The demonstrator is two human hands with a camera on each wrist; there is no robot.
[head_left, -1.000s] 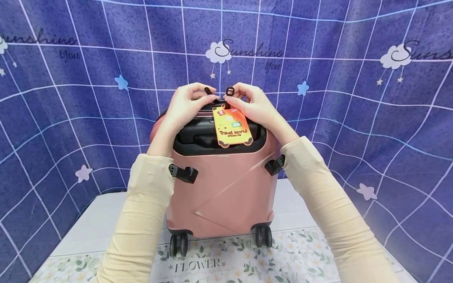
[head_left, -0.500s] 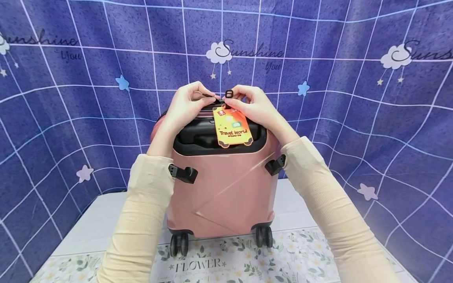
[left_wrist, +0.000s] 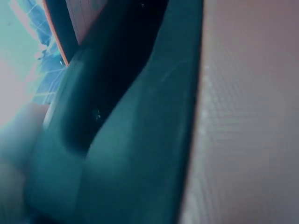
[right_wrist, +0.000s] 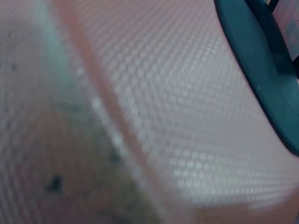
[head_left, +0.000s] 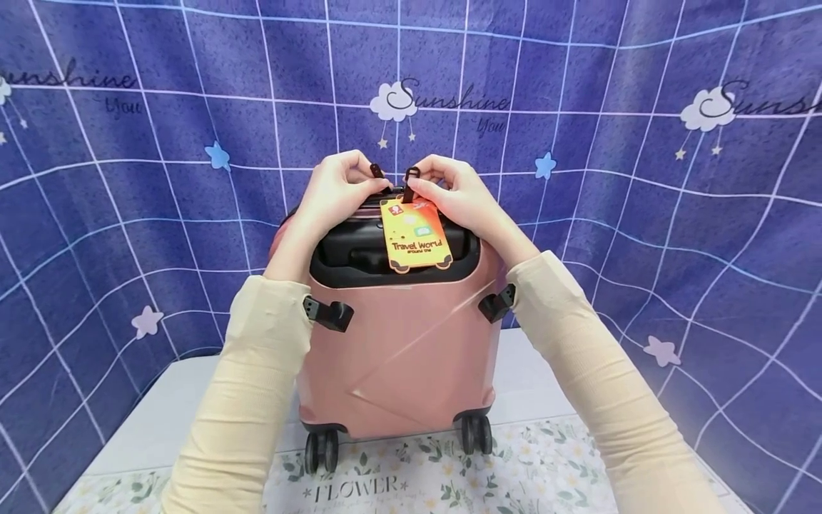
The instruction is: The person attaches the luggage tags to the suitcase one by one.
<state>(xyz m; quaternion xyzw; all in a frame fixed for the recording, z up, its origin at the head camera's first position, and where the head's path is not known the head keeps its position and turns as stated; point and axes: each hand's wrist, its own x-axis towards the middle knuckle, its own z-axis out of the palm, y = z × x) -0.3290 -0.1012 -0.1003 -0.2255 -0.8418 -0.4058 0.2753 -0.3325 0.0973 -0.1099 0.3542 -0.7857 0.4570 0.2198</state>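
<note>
A pink hard-shell suitcase (head_left: 398,350) stands upright in front of me, with a black recessed panel near its top. Over that panel hangs a yellow-orange luggage tag (head_left: 419,243) printed "Travel World", on a black strap. My left hand (head_left: 334,189) pinches one strap end (head_left: 379,173) above the suitcase's top edge. Close beside it, my right hand (head_left: 459,191) pinches the buckle end (head_left: 412,178) between thumb and fingers. The left wrist view shows the black panel (left_wrist: 135,144) up close; the right wrist view shows the textured pink shell (right_wrist: 177,93). Part of the strap is hidden by fingers.
Black double wheels (head_left: 477,434) support the suitcase on a floral-printed surface (head_left: 533,464). A blue-purple grid-patterned curtain (head_left: 193,93) surrounds it behind and at both sides. A black wrist mount (head_left: 329,314) sits at my left cuff.
The strap end at my left hand tipped down flat, then rose again. Both hands stay at the suitcase's top, and the whole view has shifted slightly.
</note>
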